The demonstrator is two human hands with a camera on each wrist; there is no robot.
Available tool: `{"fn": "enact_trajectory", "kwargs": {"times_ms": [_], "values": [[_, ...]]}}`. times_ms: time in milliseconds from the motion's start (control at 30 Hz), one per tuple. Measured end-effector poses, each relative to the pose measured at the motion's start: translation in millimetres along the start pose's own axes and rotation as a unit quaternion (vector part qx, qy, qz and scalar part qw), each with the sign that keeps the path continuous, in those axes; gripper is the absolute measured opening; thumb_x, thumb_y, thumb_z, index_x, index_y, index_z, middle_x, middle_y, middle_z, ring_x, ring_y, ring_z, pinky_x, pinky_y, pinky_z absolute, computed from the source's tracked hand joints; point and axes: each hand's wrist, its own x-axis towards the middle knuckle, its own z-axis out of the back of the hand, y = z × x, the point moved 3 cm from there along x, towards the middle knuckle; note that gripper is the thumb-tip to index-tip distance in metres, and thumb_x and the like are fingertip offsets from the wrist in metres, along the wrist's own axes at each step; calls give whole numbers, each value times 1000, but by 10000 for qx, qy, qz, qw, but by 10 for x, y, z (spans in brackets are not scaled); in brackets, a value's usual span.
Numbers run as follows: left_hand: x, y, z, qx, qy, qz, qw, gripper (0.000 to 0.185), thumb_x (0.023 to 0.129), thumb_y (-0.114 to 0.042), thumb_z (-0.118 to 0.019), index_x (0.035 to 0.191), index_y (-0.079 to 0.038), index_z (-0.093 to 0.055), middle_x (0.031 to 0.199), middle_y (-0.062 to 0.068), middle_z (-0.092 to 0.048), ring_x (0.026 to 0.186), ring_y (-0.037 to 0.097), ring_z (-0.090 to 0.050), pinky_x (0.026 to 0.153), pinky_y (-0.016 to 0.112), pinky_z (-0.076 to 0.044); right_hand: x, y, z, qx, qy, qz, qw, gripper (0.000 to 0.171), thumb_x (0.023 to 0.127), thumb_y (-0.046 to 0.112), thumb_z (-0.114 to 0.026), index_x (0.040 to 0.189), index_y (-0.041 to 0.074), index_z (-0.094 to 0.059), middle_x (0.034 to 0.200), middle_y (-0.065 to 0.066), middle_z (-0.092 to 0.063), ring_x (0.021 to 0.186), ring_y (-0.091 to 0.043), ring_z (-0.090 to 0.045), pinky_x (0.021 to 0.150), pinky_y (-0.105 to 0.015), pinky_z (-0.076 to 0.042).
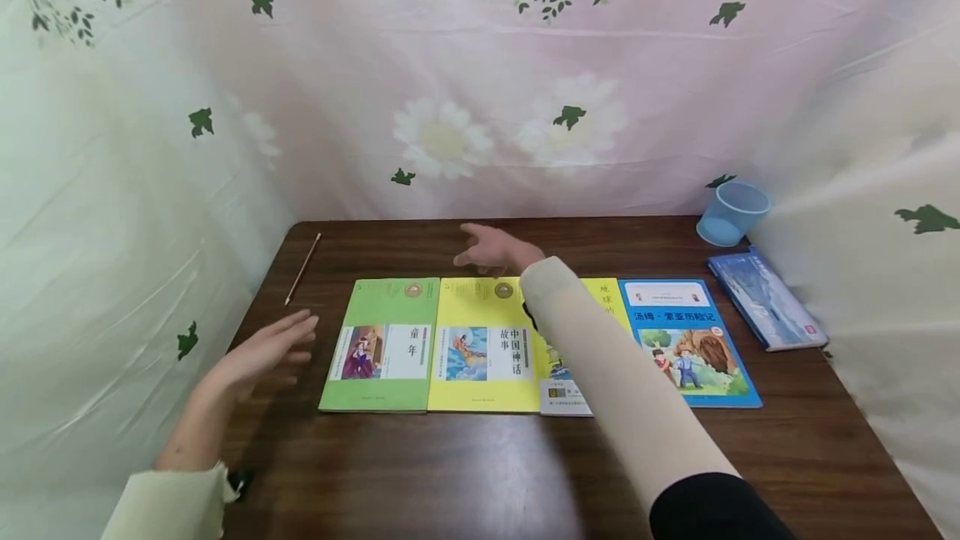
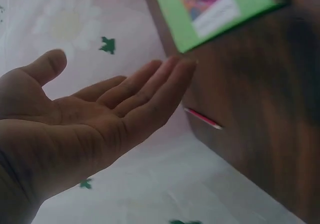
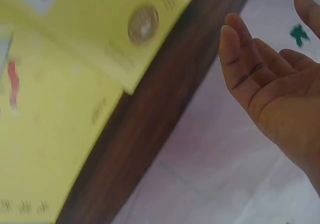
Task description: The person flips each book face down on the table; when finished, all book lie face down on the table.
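Four books lie side by side on the table: a green book (image 1: 386, 302), a yellow book (image 1: 480, 390), a second yellow book (image 1: 600, 294) partly covered by the right sleeve, and a blue book (image 1: 667, 317). My right hand (image 1: 491, 250) is over the back strip of table, just behind the yellow book, its fingers loosely bent and holding nothing. To the left of the green book, my left hand (image 1: 273, 352) hovers with fingers extended and palm bare. In the left wrist view, a pencil (image 2: 203, 119) shows beyond its fingertips.
A translucent blue cup (image 1: 731, 215) stands at the back right corner. In front of it, another blue book (image 1: 767, 298) lies slanted along the right edge. Printed cloth (image 1: 360, 107) hangs around the back and sides of the brown table (image 1: 420, 473).
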Motion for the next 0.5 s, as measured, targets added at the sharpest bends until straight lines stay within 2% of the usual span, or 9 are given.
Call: {"fn": "enact_trajectory", "kwargs": {"times_ms": [133, 233, 367, 500], "values": [[-102, 306, -58, -273, 35, 291, 9992, 89, 104, -58, -35, 160, -3, 7, 159, 37, -17, 137, 52, -43, 92, 55, -56, 137, 10, -260, -127, 185, 4, 9997, 82, 97, 32, -64, 162, 28, -14, 161, -10, -35, 118, -34, -60, 92, -49, -55], [-147, 483, -120, -579, 56, 498, 9971, 92, 103, -60, -38, 160, -3, 7, 159, 37, -17, 132, 48, -50, 88, 52, -58, 209, -11, -407, -153, 241, -87, 9996, 84, 97, 31, -65, 162, 29, -13, 156, -11, -42, 113, -32, -61, 89, -46, -57], [-197, 621, -225, -999, 102, 725, 9923, 96, 100, -64, -42, 161, -6, 4, 159, 35, -18, 127, 40, -57, 86, 50, -59, 261, -45, -515, -45, 251, -212, 9995, 84, 96, 31, -67, 162, 29, -15, 154, -8, -43, 110, -30, -61, 91, -44, -56], [-235, 689, -300, -1323, 132, 829, 9876, 95, 99, -63, -45, 162, -9, 2, 161, 33, -20, 125, 34, -59, 86, 49, -59, 324, -63, -557, 19, 280, -304, 9991, 85, 94, 31, -69, 161, 30, -17, 159, -5, -37, 107, -29, -62, 89, -42, -56]]}}
